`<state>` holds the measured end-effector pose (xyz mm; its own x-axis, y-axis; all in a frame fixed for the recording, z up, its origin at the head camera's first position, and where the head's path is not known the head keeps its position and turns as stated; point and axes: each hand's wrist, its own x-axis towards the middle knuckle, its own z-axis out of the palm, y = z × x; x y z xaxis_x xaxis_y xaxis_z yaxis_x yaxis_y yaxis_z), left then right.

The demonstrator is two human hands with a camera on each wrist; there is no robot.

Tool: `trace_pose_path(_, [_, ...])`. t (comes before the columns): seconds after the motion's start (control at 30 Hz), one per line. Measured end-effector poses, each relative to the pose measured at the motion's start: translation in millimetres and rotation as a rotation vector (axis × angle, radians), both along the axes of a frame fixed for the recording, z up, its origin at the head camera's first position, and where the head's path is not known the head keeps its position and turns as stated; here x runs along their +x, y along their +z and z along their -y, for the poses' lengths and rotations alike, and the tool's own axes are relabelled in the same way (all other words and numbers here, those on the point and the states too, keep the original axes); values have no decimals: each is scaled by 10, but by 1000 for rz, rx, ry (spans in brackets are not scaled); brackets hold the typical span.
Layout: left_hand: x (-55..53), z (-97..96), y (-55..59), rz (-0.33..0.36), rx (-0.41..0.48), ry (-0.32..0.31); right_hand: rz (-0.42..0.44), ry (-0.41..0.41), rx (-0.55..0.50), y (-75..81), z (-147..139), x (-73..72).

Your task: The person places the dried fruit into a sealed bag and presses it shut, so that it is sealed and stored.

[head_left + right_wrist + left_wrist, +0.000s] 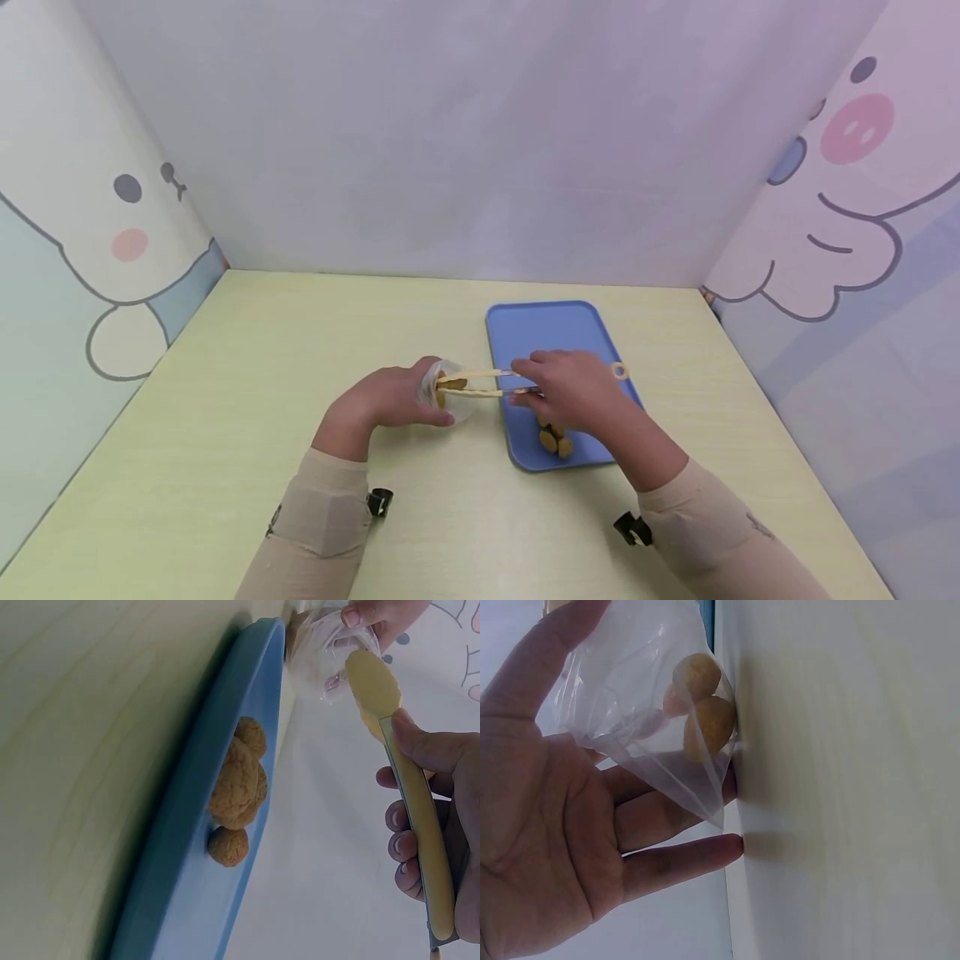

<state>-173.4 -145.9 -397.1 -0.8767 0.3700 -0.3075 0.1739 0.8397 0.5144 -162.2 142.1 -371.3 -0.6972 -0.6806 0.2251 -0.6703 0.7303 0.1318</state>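
Note:
My left hand [401,396] holds a clear plastic bag [622,675] between thumb and fingers, its mouth facing right. Round brown wrinkled balls [709,727] lie low in the bag, close to the table surface. With my right hand [577,387] I grip a pair of yellow-tipped tongs [420,817], thumb on one arm and fingers round the other. The tong tips reach into the bag's mouth, with a brown ball [453,384] between them in the head view. Below my right hand, several more brown balls [236,784] sit on a blue tray [547,325].
The tray lies right of centre on a pale wooden table [300,333]. A grey-white wall [465,150] stands behind, and side walls with cartoon animals flank the table. Small black clips [380,502] show at both sleeves.

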Motion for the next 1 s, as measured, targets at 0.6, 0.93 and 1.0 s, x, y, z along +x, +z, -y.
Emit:
trace_pose_path(0.6, [-25,-6,-38,-8,10,-9,163,-82,97,115,123,-8])
trace_pose_path(0.93, [-24,4,-38,-5,-2,-8,218,-170,-16,336,-289,108])
trace_pose_path(1.0, [-19,9,-32,-10,-1,-9,214,-188,-42,362,-376,117])
